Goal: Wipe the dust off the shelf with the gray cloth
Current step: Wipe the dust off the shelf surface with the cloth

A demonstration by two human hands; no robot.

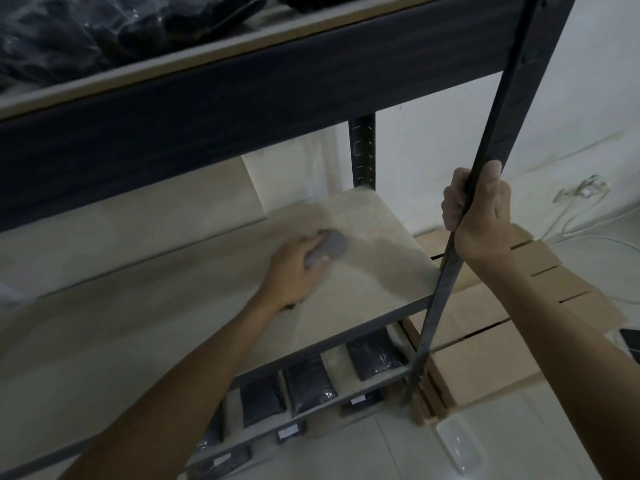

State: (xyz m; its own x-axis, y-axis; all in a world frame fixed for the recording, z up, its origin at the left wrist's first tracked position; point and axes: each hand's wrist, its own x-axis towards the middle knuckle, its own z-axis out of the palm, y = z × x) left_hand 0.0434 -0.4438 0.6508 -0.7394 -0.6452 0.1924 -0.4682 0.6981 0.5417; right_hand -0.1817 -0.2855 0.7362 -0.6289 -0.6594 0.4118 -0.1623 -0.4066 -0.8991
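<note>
A pale board forms the middle shelf (360,292) of a dark metal rack. My left hand (294,268) reaches in under the upper beam and grips a bunched gray cloth (329,249), pressed on the board toward its right back part. My right hand (479,213) is wrapped round the rack's front right upright post (498,140), thumb pointing up.
The upper shelf beam (242,98) hangs low over the board, with black plastic-wrapped bundles (104,29) on top. Lower shelves hold black packets (308,386). Cardboard boxes (485,341) stand right of the rack. A clear plastic lid (460,445) lies on the floor; cables (581,202) run along the wall.
</note>
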